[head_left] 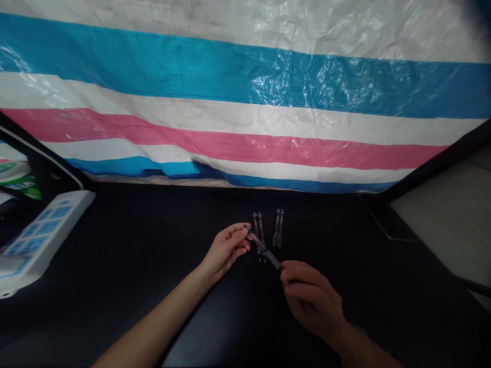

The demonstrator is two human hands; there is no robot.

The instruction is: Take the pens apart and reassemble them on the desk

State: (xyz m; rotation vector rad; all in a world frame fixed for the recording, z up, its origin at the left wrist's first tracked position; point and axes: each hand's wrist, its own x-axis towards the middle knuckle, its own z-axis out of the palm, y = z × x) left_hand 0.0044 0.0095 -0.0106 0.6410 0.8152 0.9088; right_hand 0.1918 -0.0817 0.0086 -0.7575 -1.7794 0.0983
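Note:
My left hand pinches the far upper end of a slim grey pen between thumb and fingertips. The pen slants down to the right, where my right hand grips its thicker near end. Just behind it, on the black desk, lie two slim pen-like pieces with pointed far tips, partly hidden by the held pen. A second pair of similar pieces lies side by side a little to the right. Fine details of all these parts are too small and dark to make out.
A white power strip with blue sockets lies along the desk's left side. Behind the black desk hangs a striped plastic sheet. Dark frame posts stand left and right, and a green-and-white container shows at the far left.

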